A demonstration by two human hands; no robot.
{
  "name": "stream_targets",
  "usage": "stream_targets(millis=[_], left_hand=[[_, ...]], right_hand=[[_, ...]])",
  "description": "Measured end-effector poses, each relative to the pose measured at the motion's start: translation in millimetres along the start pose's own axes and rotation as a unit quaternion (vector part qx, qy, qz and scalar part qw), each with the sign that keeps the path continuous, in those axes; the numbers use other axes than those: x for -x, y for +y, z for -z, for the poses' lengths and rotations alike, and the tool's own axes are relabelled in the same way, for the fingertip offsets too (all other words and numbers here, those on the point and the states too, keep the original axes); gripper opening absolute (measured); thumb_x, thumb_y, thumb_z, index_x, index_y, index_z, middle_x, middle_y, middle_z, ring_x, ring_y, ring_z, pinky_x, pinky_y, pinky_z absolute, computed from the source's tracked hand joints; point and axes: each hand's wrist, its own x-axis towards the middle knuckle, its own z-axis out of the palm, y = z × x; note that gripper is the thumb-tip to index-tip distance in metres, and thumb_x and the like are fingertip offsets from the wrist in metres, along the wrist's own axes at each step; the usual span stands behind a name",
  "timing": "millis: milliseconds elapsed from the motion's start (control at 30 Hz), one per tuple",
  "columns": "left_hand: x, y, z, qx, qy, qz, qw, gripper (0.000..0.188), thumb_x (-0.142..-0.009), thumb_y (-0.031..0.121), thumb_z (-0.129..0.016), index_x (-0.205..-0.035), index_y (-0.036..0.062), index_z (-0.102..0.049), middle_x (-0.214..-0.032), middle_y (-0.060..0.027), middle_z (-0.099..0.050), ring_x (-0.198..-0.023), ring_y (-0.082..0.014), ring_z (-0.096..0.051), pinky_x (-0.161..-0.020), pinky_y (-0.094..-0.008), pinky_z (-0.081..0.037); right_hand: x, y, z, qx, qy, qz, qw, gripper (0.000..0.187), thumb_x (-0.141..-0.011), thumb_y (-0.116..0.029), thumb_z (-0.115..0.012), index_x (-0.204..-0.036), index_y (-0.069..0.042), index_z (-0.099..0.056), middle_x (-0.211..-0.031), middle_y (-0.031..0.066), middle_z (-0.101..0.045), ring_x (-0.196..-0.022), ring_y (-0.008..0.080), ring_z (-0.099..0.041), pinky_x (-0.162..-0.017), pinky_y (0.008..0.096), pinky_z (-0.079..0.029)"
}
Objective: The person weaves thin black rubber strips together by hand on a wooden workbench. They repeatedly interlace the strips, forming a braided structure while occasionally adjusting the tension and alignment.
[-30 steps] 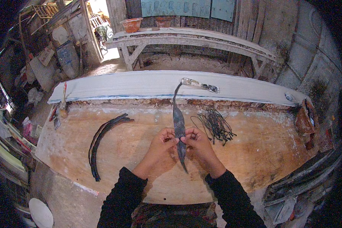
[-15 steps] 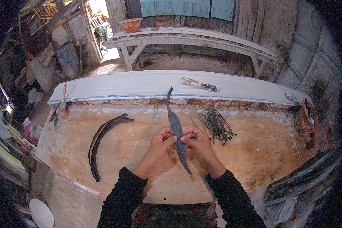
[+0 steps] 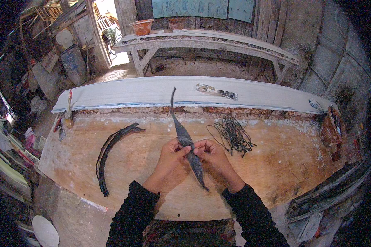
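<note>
A long dark strip (image 3: pixel 181 131), wide in the middle and tapering to thin ends, is held over the wooden worktable (image 3: pixel 276 164). My left hand (image 3: pixel 169 154) pinches its middle from the left and my right hand (image 3: pixel 212 154) pinches it from the right, fingertips almost touching. The strip's far end points toward the white board (image 3: pixel 132 92) and its near end hangs toward me.
A curved bundle of dark strips (image 3: pixel 109 152) lies at the left of the table. A tangle of thin black cords (image 3: pixel 233 133) sits to the right of my hands. A metal tool (image 3: pixel 216 90) rests on the white board. A wooden bench (image 3: pixel 202 41) stands behind.
The strip's far end has swung left, so the strip now tilts more from upper left to lower right. My hands stay in about the same place.
</note>
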Motion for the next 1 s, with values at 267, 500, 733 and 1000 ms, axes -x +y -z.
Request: stream_targets(millis=[267, 500, 733, 1000], left_hand=[[2.2, -4.0, 2.8, -0.087, -0.039, -0.028, 0.995, 0.010, -0.083, 0.011, -0.061, -0.089, 0.0055, -0.056, -0.074, 0.0026, -0.058, -0.064, -0.0049, -0.052, -0.055, -0.0204, -0.041], [10.6, 14.4, -15.4, 0.009, 0.007, 0.016, 1.000, 0.006, -0.084, 0.009, -0.058, -0.087, 0.0047, -0.056, -0.074, 0.0010, -0.059, -0.063, -0.0058, -0.053, -0.056, -0.0208, -0.041], [7.7, 4.8, -6.4, -0.110, 0.002, -0.012, 0.994, 0.008, -0.081, 0.010, -0.063, -0.084, 0.0030, -0.060, -0.075, -0.0002, -0.060, -0.068, -0.0064, -0.054, -0.061, -0.0212, -0.043], [12.1, 19.2, -11.4, -0.124, -0.032, 0.005, 0.992, 0.012, -0.081, 0.008, -0.062, -0.090, 0.0003, -0.061, -0.084, -0.0029, -0.063, -0.075, -0.0081, -0.057, -0.068, -0.0221, -0.045]], right_hand=[[0.4, -9.7, -0.3, 0.044, 0.023, -0.036, 0.998, 0.011, -0.083, -0.016, -0.061, -0.082, -0.008, -0.056, -0.073, -0.0034, -0.055, -0.066, 0.0051, -0.048, -0.060, 0.0192, -0.037], [-0.5, -3.8, 0.1, 0.037, 0.023, 0.014, 0.999, 0.011, -0.083, -0.017, -0.060, -0.081, -0.006, -0.058, -0.067, -0.0025, -0.055, -0.055, 0.0056, -0.049, -0.049, 0.0198, -0.039], [4.1, -11.6, -4.5, 0.052, 0.033, -0.032, 0.998, 0.013, -0.082, -0.017, -0.062, -0.081, -0.004, -0.059, -0.065, -0.0011, -0.055, -0.055, 0.0060, -0.050, -0.047, 0.0201, -0.039], [1.8, -0.6, -0.7, 0.138, 0.044, 0.055, 0.988, 0.011, -0.080, -0.013, -0.061, -0.081, -0.003, -0.059, -0.070, 0.0009, -0.058, -0.060, 0.0073, -0.052, -0.052, 0.0211, -0.041]])
